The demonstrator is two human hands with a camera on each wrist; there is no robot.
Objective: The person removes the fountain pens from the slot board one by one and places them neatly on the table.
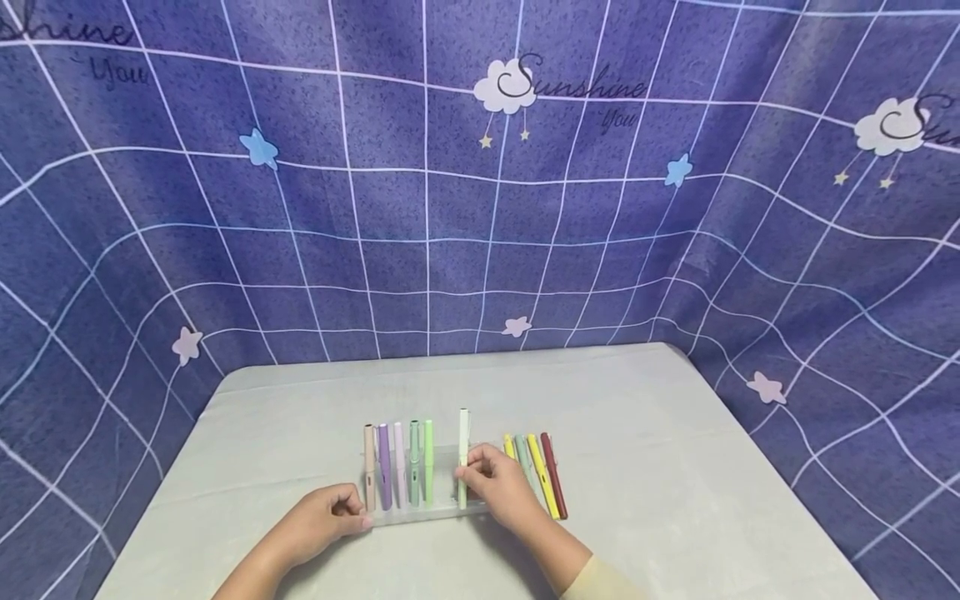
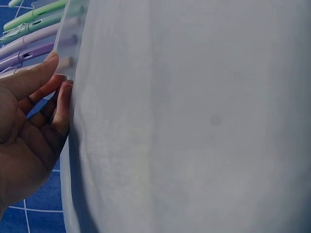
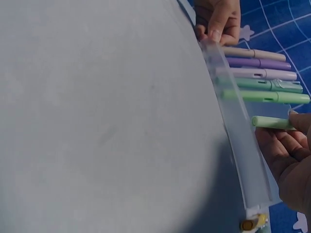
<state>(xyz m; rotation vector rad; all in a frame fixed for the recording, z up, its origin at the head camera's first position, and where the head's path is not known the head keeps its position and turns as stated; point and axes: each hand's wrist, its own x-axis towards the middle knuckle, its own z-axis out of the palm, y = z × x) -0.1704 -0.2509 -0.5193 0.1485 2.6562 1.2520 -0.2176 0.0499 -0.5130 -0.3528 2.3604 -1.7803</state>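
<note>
My right hand (image 1: pixel 501 485) pinches a pale green pen (image 1: pixel 462 433) upright at the translucent pen holder (image 1: pixel 420 515). In the right wrist view the lower end of this pen (image 3: pixel 267 122) stands apart from the holder's front wall. My left hand (image 1: pixel 321 523) grips the holder's left corner between thumb and fingers. Upright in the holder are a beige pen (image 1: pixel 369 458), a purple pen (image 1: pixel 385 467), a lilac pen (image 1: pixel 400 462), a grey-green pen (image 1: pixel 414 462) and a bright green pen (image 1: pixel 429 458).
Right of the holder, beyond my right hand, lie two yellow pens, one of them the longer-showing yellow pen (image 1: pixel 542 471), with a sage green pen (image 1: pixel 522 454) and a dark red pen (image 1: pixel 555 475). A pale cloth covers the table (image 1: pixel 675 517). A blue gridded curtain (image 1: pixel 390 208) surrounds its back and sides.
</note>
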